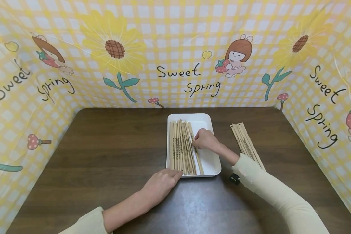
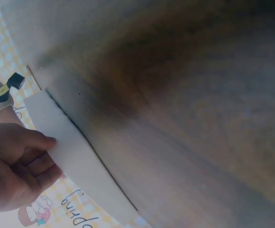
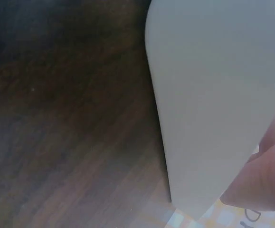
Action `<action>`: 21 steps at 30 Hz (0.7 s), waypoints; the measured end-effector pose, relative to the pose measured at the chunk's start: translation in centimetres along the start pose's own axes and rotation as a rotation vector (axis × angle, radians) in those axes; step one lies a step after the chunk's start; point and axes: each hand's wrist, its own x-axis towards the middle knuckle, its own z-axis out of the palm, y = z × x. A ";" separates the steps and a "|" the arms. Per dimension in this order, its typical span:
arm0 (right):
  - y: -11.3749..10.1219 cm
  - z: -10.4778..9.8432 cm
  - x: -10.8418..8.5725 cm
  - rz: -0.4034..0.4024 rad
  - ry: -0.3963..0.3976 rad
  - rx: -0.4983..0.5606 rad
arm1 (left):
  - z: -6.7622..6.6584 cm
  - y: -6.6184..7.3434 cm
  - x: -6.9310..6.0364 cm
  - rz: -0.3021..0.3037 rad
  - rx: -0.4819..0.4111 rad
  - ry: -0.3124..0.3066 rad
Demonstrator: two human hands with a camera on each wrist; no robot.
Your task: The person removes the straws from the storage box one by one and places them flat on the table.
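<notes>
A white tray [image 1: 213, 161] holds a row of wooden sticks [image 1: 179, 143] with dark print, mostly along its left side. My left hand [image 1: 162, 183] is at the tray's near left corner. In the left wrist view that hand [image 2: 18, 164] has its thumb over the outer wall of the tray [image 2: 80, 154] and its other fingers bent behind the rim. Over the middle of the tray, my right hand [image 1: 206, 139] pinches the rightmost stick [image 1: 200, 164], which lies slightly slanted. In the right wrist view the tray wall [image 3: 213, 104] hides the fingertips of the right hand [image 3: 265, 175].
A separate bundle of printed wooden sticks [image 1: 245, 141] lies on the brown table [image 1: 120, 139] right of the tray, partly behind the right sleeve [image 1: 269, 188]. A yellow checked cloth [image 1: 175, 42] stands around the table's back and sides.
</notes>
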 end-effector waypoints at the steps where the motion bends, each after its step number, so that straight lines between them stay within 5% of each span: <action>1: 0.0 0.0 0.1 -0.003 0.005 -0.012 | 0.0 0.0 0.0 0.002 -0.001 0.004; 9: 0.1 -0.5 -0.1 0.031 0.003 0.056 | 0.0 -0.1 0.2 0.007 -0.013 0.004; 21: 0.3 -4.6 -1.4 0.074 0.016 0.177 | -0.1 0.0 0.1 -0.005 -0.020 -0.013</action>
